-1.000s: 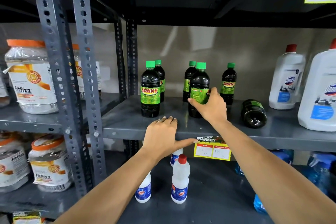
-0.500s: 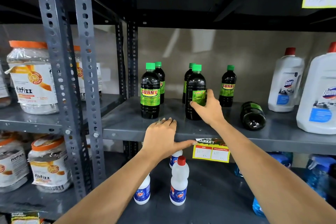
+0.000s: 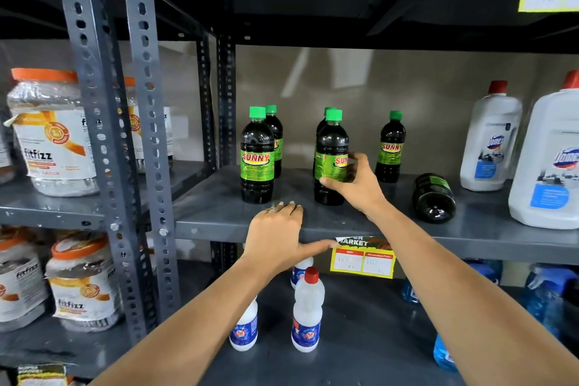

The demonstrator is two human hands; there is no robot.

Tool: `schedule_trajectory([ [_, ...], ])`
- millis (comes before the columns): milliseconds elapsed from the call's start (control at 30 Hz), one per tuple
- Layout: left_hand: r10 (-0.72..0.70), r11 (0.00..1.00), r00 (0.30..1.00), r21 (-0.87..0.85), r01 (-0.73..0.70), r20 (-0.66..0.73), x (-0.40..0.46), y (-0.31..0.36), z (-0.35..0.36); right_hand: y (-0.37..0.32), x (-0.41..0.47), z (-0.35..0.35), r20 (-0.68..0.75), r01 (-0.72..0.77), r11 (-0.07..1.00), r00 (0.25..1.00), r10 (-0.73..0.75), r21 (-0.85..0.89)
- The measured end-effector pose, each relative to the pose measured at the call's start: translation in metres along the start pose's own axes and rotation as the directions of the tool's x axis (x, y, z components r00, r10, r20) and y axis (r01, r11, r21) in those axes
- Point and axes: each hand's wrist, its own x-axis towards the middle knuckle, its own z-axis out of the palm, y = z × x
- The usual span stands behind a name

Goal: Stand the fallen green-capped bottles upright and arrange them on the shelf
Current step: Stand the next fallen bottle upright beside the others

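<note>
Several dark bottles with green caps and green SUNNY labels stand upright on the grey shelf (image 3: 219, 207). My right hand (image 3: 354, 185) is wrapped around the lower body of the front middle bottle (image 3: 330, 150), which stands on the shelf. Another front bottle (image 3: 257, 160) stands to its left, with one more behind each. A fifth upright bottle (image 3: 390, 147) is at the back right. One bottle (image 3: 434, 197) lies on its side to the right, base toward me. My left hand (image 3: 279, 238) rests flat on the shelf's front edge, fingers spread, holding nothing.
Two large white jugs (image 3: 488, 138) (image 3: 548, 163) with red caps stand at the shelf's right end. A price tag (image 3: 363, 257) hangs on the front edge. Small white bottles (image 3: 308, 310) stand on the shelf below. Perforated grey uprights (image 3: 144, 135) and orange-lidded jars (image 3: 53, 131) are on the left.
My right hand has turned the held bottle so its SUNNY label comes round toward the front, and shifted it slightly left. The left hand has stayed on the shelf edge.
</note>
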Motion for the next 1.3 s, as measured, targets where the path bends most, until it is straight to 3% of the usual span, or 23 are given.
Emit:
schedule_trajectory([
  [100, 0.004, 1.000, 1.000, 0.013, -0.003, -0.017, 0.000, 0.000, 0.001, 0.002, 0.003, 0.001, 0.071, -0.043, 0.994, 0.997, 0.036, 0.105],
  [367, 0.001, 1.000, 1.000, 0.022, -0.001, -0.008, -0.001, 0.001, -0.001, 0.004, 0.004, 0.001, 0.131, -0.058, 0.991, 0.990, 0.042, 0.117],
  [700, -0.008, 1.000, 1.000, 0.006, 0.008, 0.012, -0.001, 0.001, -0.002, 0.004, 0.002, 0.000, 0.046, -0.042, 0.999, 0.998, 0.042, -0.018],
  [1100, 0.005, 1.000, 1.000, -0.002, -0.005, 0.021, -0.002, 0.003, -0.012, 0.003, 0.003, -0.002, 0.050, -0.108, 0.993, 0.993, 0.105, 0.058],
  [1200, 0.075, 0.995, 0.996, -0.067, -0.072, 0.038, -0.001, 0.008, -0.015, -0.005, -0.007, -0.008, -0.024, -0.029, 0.988, 0.999, 0.033, 0.155],
  [1300, 0.187, 0.978, 0.980, -0.104, -0.180, 0.061, 0.004, 0.027, -0.016, -0.018, -0.014, -0.020, -0.162, 0.188, 0.977, 0.972, -0.170, 0.101],
])
